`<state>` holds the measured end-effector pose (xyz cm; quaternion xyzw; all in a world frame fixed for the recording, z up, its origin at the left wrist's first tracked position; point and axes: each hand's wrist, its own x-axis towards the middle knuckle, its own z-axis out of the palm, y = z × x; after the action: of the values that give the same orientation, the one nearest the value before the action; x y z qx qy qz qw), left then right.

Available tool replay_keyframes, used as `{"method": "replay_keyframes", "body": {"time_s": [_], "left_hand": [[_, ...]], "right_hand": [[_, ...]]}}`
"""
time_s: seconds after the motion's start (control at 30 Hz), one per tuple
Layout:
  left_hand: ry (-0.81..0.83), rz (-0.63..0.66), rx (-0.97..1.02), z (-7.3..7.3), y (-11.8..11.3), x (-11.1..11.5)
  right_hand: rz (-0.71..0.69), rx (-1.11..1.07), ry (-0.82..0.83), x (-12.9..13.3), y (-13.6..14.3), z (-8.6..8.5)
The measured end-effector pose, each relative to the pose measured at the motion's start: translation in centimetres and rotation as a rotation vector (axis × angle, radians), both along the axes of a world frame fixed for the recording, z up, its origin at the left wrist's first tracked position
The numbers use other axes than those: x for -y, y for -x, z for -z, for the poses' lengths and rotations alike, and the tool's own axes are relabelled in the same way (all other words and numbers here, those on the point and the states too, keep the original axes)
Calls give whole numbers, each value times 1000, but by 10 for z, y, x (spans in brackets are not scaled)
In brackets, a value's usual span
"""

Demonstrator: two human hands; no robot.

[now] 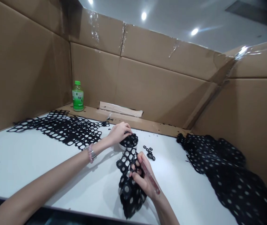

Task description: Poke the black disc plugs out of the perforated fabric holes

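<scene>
My right hand (145,176) is closed round a strip of black fabric (131,200) with pale dots and some open holes. A slim tool with a clear reddish handle (150,175) lies along the same hand; its working end is hidden. My left hand (120,132) has its fingertips pinched together at the rim of a small white bowl (125,147). Black dotted pieces (130,140) are heaped in the bowl, and what the fingertips hold cannot be made out. Several small loose black rounds (150,153) lie on the table right of the bowl.
Black netting full of holes (70,129) spreads over the table's left side. A large pile of black dotted fabric (227,168) covers the right side. At the back left stands a green bottle (78,97). Tall cardboard walls (159,84) surround the white table (86,193).
</scene>
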<state>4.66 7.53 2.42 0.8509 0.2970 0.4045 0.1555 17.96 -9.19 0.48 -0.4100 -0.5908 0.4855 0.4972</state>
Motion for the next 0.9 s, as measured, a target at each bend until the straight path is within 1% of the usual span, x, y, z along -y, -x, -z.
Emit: {"method": "replay_keyframes", "body": {"time_s": [0.1, 0.17, 0.23, 0.27, 0.33, 0.37, 0.43, 0.5, 0.57, 0.63, 0.77, 0.9], "left_hand": [[8, 14, 0, -5, 1, 0], [7, -9, 42, -11, 7, 11], [19, -2, 77, -15, 17, 35], [33, 28, 76, -15, 23, 50], [146, 180, 56, -12, 35, 84], [207, 236, 33, -8, 40, 100], [330, 242, 31, 0, 48, 126], [443, 194, 75, 8, 52, 140], [524, 157, 134, 12, 53, 144], [551, 122, 200, 12, 54, 143], [530, 48, 330, 5, 58, 139], [504, 2, 407, 2, 60, 142]], "right_hand": [[-4, -4, -1, -1, -1, 2], [-26, -32, -16, 0, -1, 0], [-56, -55, -29, 2, -2, -4], [-65, -45, -36, 3, -2, -7], [-67, 12, -50, 7, -1, -15], [-67, 45, -60, 8, 0, -19], [-84, 96, -82, 11, 3, -27], [-113, 130, -105, 12, 6, -32], [-125, 165, -116, 13, 7, -34], [-140, 173, -99, 13, 7, -35], [-209, 109, 13, 13, 4, -35], [-199, 120, 37, 13, 5, -34]]}}
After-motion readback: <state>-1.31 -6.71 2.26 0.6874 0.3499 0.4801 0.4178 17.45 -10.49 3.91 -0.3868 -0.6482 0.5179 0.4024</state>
